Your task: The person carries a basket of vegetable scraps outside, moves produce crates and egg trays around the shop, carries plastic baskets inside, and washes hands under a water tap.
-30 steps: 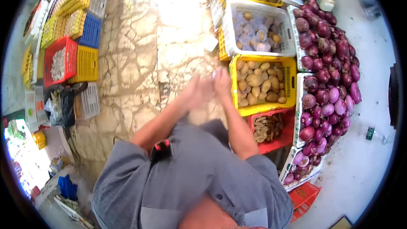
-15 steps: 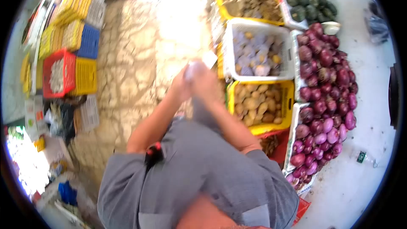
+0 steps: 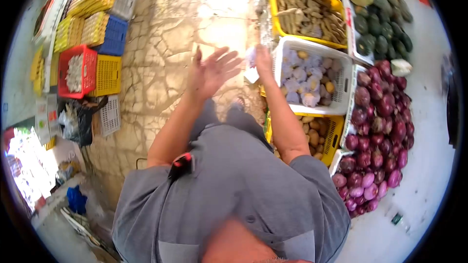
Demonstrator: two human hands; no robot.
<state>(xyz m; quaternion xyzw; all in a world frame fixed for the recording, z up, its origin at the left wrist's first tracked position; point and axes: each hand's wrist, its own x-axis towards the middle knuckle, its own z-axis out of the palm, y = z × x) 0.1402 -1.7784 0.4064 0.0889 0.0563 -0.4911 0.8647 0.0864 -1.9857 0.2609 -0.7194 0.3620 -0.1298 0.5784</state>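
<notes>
Looking down past my grey shirt (image 3: 234, 180), with 12 o'clock straight ahead of my chest, I see both arms reaching forward over a cracked stone floor (image 3: 156, 68). My left grip (image 3: 214, 73), just short of 12 o'clock, is wide apart and holds nothing: palm showing, fingers spread toward 1 o'clock, thumb standing clear toward 12. My right grip (image 3: 264, 63), between 12 and 1 o'clock, is curled together on a pale lilac-white bundle (image 3: 250, 56) that pokes out at its 9 o'clock side; blur hides what the bundle is. A white card (image 3: 251, 75) sits at the bundle's 6 o'clock; I cannot tell whether they touch.

Just beside my right grip, between 1 and 2 o'clock, stands a white crate (image 3: 343, 87) of round produce (image 3: 306, 74), much of it in lilac wrapping. Beyond it, at 1 o'clock, a yellow crate (image 3: 312, 40) holds knobbly roots (image 3: 312, 14). Potatoes (image 3: 313, 129) lie at 2 o'clock, near my right forearm (image 3: 285, 117), and red onions (image 3: 380, 126) are heaped nearer 3.
</notes>
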